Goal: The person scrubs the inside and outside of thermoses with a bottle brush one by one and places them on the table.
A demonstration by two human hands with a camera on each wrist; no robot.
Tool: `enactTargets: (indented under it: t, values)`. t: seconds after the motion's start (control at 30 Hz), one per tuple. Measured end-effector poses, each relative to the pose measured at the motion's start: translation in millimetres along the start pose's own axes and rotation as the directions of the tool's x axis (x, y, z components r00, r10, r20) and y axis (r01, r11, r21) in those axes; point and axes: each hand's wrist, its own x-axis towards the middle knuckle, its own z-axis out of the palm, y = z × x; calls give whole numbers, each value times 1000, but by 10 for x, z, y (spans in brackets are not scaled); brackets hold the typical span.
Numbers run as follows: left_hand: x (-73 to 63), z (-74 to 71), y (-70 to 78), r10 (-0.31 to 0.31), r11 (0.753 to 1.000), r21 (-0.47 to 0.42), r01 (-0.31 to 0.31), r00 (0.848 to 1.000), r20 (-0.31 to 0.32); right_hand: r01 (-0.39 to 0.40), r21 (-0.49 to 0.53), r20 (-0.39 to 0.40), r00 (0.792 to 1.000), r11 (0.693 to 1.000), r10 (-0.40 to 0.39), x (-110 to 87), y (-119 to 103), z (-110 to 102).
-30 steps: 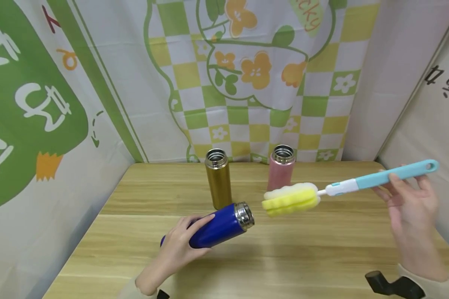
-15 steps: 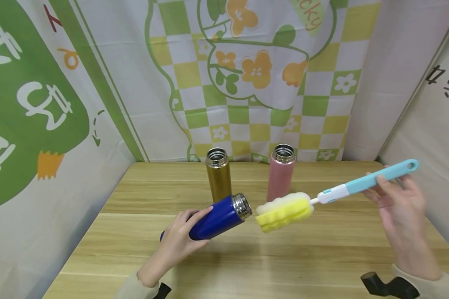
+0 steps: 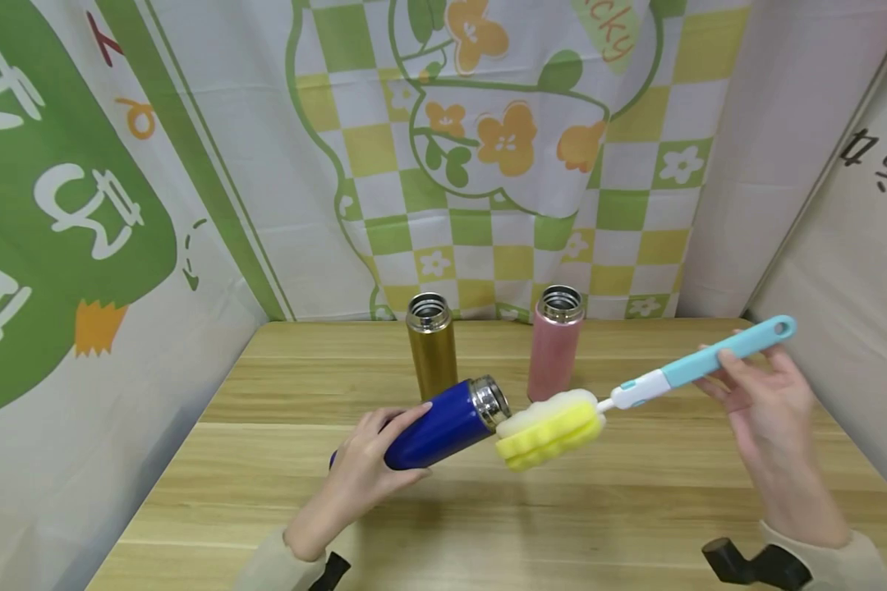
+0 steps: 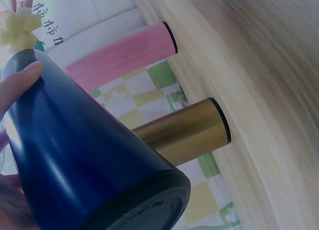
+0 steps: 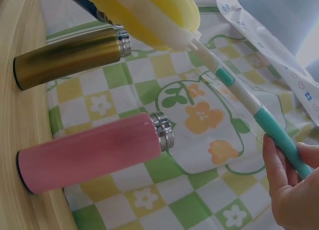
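Over the tabletop [image 3: 636,525], my left hand [image 3: 369,460] grips the tilted blue flask [image 3: 439,424]; my right hand [image 3: 772,406] pinches the sponge bottle brush [image 3: 639,389] right of its steel mouth [image 3: 489,402], where poor alignment could snag it.

"What sort of place is this?"
"A cloth-walled booth [image 3: 838,254]: a checkered, flowered curtain [image 3: 506,156] hangs behind a wooden surface [image 3: 562,517], with printed cloth [image 3: 103,263] along both sides."
"Home or workshop?"
"That cannot be told."
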Motion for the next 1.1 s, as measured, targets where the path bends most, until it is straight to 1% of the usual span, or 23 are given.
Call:
enactTargets:
  t: [0.27,0.6,0.7,0.8,0.9,1.1]
  values:
    - [5,-6,23,20,1000,-19,-21,1000,-15,-7,-30,-3,1000,1000,7,9,22,-22]
    - [-10,-12,80,60,998,-31,-60,998,-12,15,-76,-27,999,997,-17,40,42,-15]
    - [-13,-20,89,72,997,-39,-72,997,3,16,-80,-33,999,997,-19,54,44,-13]
    - [-20,-25,110,84,995,-49,-83,996,32,27,-79,-47,998,996,-31,66,54,-4]
    - [-32,-19,137,84,996,-47,-81,995,61,39,-80,-69,997,996,-45,76,72,14]
    - [-52,20,164,98,995,-38,-95,992,76,40,-78,-87,995,996,-47,86,100,53]
